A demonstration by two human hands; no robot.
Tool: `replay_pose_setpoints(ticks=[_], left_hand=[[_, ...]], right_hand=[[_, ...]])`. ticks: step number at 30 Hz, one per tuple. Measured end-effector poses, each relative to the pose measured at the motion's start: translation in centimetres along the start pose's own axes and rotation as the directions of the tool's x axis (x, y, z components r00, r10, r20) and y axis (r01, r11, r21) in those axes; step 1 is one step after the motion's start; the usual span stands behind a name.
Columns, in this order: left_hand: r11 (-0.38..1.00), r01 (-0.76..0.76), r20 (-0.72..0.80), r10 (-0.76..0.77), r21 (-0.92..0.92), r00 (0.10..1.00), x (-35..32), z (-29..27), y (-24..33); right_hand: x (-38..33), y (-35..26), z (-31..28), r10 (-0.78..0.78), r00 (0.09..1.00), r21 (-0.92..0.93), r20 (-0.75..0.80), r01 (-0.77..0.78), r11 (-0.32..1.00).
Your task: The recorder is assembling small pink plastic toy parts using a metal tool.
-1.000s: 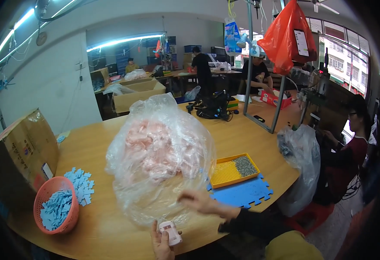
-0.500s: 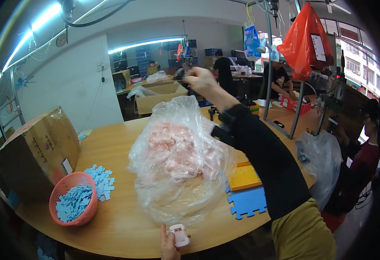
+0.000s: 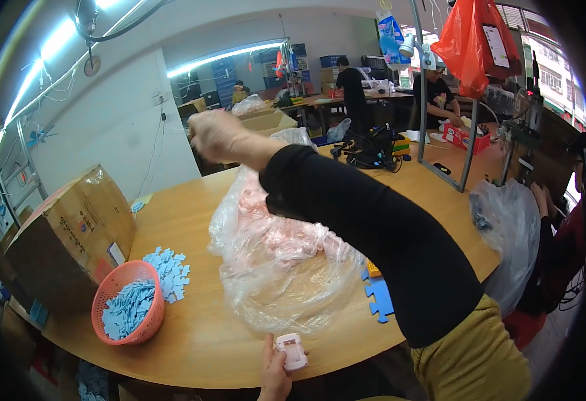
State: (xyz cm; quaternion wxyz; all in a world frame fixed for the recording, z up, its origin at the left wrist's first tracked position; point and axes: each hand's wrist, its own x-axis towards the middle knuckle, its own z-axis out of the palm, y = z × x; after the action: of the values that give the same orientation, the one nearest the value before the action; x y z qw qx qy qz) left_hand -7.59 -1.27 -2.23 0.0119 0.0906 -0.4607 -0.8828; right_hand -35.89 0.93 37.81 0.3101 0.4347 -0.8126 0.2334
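Note:
My left hand [image 3: 276, 374] is at the table's near edge, its fingers round a small pale pink plastic casing [image 3: 292, 352] with an open, recessed compartment facing up. My right hand [image 3: 224, 137] is raised high over the far side of a large clear plastic bag [image 3: 273, 301]. Its fingers are curled closed; whatever they hold, if anything, is hidden. Inside the bag lie many pale pink, wrapped-looking pieces [image 3: 269, 227]. My black-sleeved right arm crosses above the bag and covers part of it.
At left, a pink basket [image 3: 97, 311] holds light blue pieces, with more blue pieces [image 3: 170, 271] beside it. A cardboard box [image 3: 72, 227] stands behind. Right of the bag are a blue foam mat [image 3: 380, 301] and a yellow tray [image 3: 373, 269]. A metal post [image 3: 470, 144] rises farther right; people work nearby.
My right hand has swung left across the far side of the bag. The view has shifted slightly. My left hand still holds the casing near the table edge.

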Motion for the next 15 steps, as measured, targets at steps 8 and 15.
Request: replay_pose_setpoints(ticks=[8,15], left_hand=[[0.999,-0.022,0.076,0.024,-0.030,0.997,-0.4,1.7,1.4],[0.994,0.007,0.115,0.006,-0.109,0.993,0.6,2.2,2.0]], right_hand=[[-3.1,0.2,0.9,-0.233,0.961,-0.353,0.145,0.271,0.896],[-19.7,22.7,-18.0,0.542,0.808,-0.592,-0.230,-0.558,0.582]])
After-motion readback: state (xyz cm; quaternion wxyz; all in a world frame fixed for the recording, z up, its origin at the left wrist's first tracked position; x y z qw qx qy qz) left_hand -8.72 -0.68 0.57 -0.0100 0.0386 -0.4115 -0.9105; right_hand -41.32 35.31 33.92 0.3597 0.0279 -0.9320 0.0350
